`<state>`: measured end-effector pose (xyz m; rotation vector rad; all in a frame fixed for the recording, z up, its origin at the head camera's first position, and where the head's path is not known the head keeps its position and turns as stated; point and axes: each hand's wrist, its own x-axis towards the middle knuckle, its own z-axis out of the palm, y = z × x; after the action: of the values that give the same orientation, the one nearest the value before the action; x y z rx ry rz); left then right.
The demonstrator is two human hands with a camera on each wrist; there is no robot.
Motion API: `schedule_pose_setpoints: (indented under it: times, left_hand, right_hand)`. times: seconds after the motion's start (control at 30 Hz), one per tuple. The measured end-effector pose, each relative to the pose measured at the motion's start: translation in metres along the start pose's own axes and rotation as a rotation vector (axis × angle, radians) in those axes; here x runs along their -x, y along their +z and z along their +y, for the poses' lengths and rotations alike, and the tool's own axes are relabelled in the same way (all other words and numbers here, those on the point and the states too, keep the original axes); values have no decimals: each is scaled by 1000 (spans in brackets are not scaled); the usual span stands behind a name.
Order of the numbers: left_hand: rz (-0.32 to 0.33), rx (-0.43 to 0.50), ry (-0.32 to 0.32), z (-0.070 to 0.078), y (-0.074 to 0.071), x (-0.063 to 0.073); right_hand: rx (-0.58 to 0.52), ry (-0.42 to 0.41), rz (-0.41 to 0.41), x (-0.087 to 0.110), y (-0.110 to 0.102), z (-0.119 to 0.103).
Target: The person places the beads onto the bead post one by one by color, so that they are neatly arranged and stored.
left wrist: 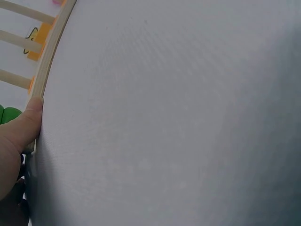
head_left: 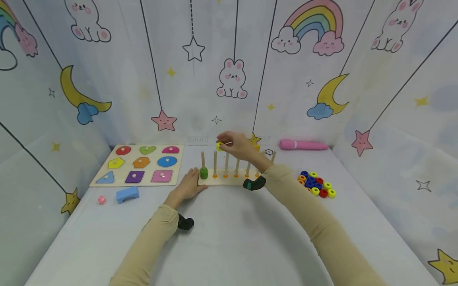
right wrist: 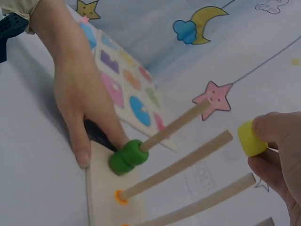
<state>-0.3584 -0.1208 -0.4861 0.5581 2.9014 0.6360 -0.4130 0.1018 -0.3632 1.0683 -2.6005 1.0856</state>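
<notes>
My right hand (head_left: 237, 147) pinches a yellow bead (right wrist: 252, 138) between thumb and fingers. It is up near the tops of the pegs, and in the right wrist view the bead is apart from the nearest peg (right wrist: 178, 164). The wooden peg board (head_left: 218, 182) lies on the table with a row of upright pegs. Two green beads (right wrist: 129, 157) are stacked on its leftmost peg. At that end my left hand (head_left: 187, 184) holds the board, thumb (left wrist: 31, 117) along the front edge and fingers round the end.
Loose blue, red, yellow and orange beads (head_left: 317, 185) lie at the right. A shape puzzle board (head_left: 139, 165) is at the back left, with a blue arch block (head_left: 127, 194) and a small pink piece (head_left: 101, 199) before it. A pink pen-shaped object (head_left: 303, 144) lies along the back.
</notes>
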Motion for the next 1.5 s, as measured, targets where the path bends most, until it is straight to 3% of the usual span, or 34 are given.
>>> schedule_pose_setpoints:
  times: [0.23,0.77,0.93,1.2,1.5]
  left_hand:
    - [3,9,-5,4,0,-1]
    - [-10,2,-6,6,3,0]
    - [-7,-1,-4,3,6,0]
    - [1,-10,2,2,3,-2]
    - [2,-10,6,3,1,-2]
  right_hand:
    - [-6,-33,-68,-3,14,-4]
    - [35,-45,-22,5,7,3]
    - [7,14,8,10,-6,14]
    - [33,171,110,28,-53,37]
    - [61,401,232,73,-104,81]
